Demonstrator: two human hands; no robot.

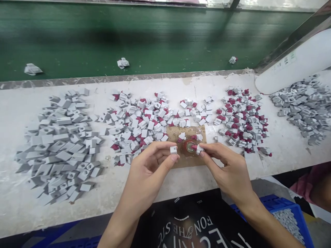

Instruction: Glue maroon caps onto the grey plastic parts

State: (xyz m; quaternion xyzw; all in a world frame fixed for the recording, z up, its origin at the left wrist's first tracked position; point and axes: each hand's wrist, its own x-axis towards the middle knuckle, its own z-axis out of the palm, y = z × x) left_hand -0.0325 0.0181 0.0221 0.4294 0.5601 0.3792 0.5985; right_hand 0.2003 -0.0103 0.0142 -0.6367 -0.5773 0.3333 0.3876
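My left hand (151,168) pinches a small light-grey plastic block (173,150) between thumb and forefinger. In my right hand (229,168), the thumb and fingertips close on a small white plastic piece with a dark red part (199,149). Its red end points left, over or beside a round red dish (190,146) with a greenish-grey middle; I cannot tell whether they touch. The dish rests on a brown board (186,162). Behind it on the board lie two more red-and-white pieces (182,136). The held block and the held piece are apart.
Grey blocks (64,151) are heaped at left, red-and-white pieces (144,120) mid-table and at right (240,117). More grey parts (307,106) lie far right beside a white cylinder (294,62). Behind runs a green belt (155,41). A blue crate (297,220) stands below the table.
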